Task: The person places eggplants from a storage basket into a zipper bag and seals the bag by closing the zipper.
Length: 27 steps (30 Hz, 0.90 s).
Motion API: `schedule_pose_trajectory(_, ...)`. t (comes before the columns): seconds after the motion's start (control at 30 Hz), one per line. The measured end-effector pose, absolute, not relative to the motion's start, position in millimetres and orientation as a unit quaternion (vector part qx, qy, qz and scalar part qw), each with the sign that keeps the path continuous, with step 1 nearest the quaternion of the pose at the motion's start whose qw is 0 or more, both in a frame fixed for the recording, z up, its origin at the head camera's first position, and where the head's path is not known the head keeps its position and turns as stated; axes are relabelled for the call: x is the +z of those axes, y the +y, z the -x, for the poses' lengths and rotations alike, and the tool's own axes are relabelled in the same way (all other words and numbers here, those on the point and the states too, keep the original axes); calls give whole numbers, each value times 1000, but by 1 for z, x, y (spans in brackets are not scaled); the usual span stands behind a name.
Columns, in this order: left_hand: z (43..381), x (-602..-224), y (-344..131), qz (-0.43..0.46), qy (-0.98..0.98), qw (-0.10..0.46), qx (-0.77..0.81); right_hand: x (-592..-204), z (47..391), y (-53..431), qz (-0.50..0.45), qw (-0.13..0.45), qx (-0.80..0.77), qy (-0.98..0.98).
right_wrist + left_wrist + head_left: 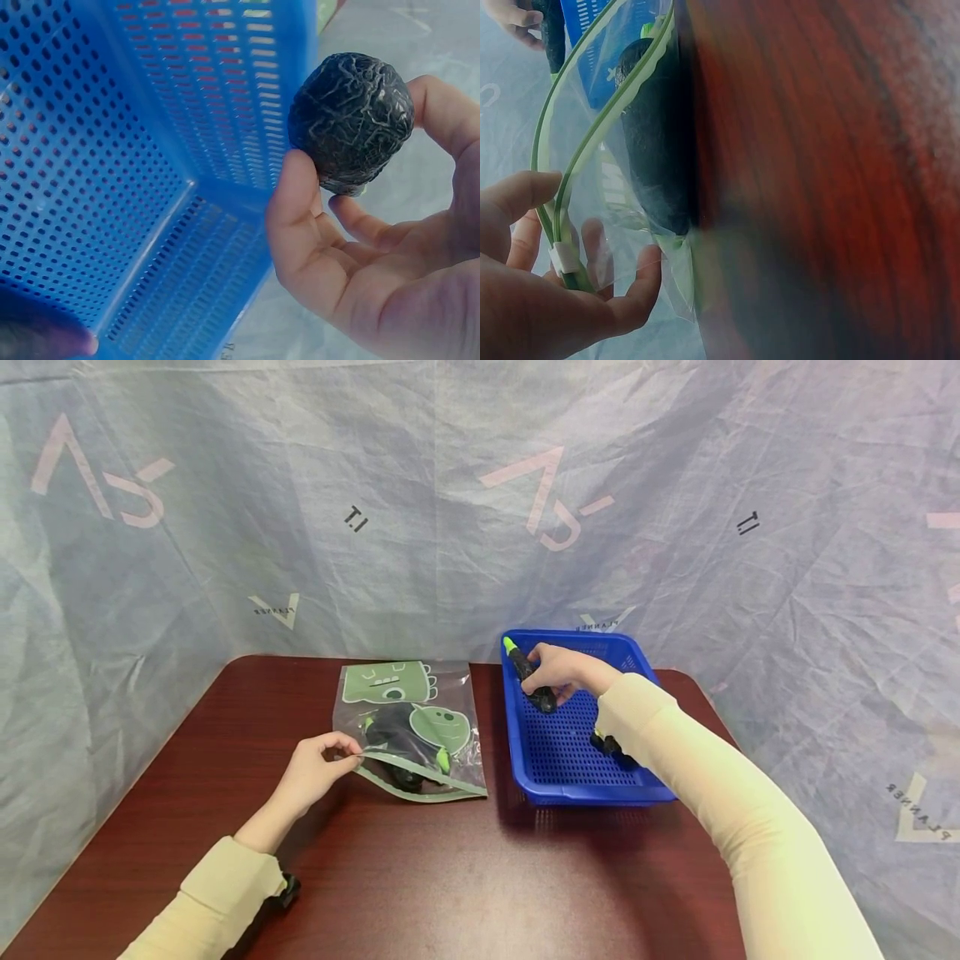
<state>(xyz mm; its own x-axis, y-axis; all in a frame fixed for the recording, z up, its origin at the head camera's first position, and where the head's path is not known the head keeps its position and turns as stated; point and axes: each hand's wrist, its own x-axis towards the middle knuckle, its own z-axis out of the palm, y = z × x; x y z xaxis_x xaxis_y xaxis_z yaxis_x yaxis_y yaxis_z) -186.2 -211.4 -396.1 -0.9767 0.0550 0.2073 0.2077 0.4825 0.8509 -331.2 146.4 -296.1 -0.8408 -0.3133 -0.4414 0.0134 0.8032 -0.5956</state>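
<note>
My left hand [318,772] pinches one end of the green zip edge of a clear zip bag [468,693] with green cartoon prints. Near the fingers in the left wrist view sits a white slider [565,257]. The bag's mouth gapes towards me, with dark eggplant-shaped pieces [656,142] and bright green tips inside. Over the left part of a blue basket, my right hand [562,670] grips another eggplant-shaped black piece [522,664], its green tip pointing away. Its wrinkled thick end [352,120] shows between thumb and fingers in the right wrist view.
The blue plastic basket [600,791] with perforated walls stands right of the bag on a dark red-brown table [465,877]. A dark shape [37,334] lies at the lower left of the right wrist view. Behind hangs a grey printed cloth [420,527].
</note>
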Motion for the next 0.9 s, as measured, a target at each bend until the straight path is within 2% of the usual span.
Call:
schedule_pose_trajectory(0.23,185,-394,-210,75,-858,73,-503,-284,320,137,105,274,-320,901)
schedule_pose_trajectory(0.47,204,-426,-226,81,-857,69,-504,-277,314,127,118,270,-317,902)
schedule_pose_trajectory(0.9,204,-426,-226,84,-871,81,-477,-272,298,119,144,270,-327,894)
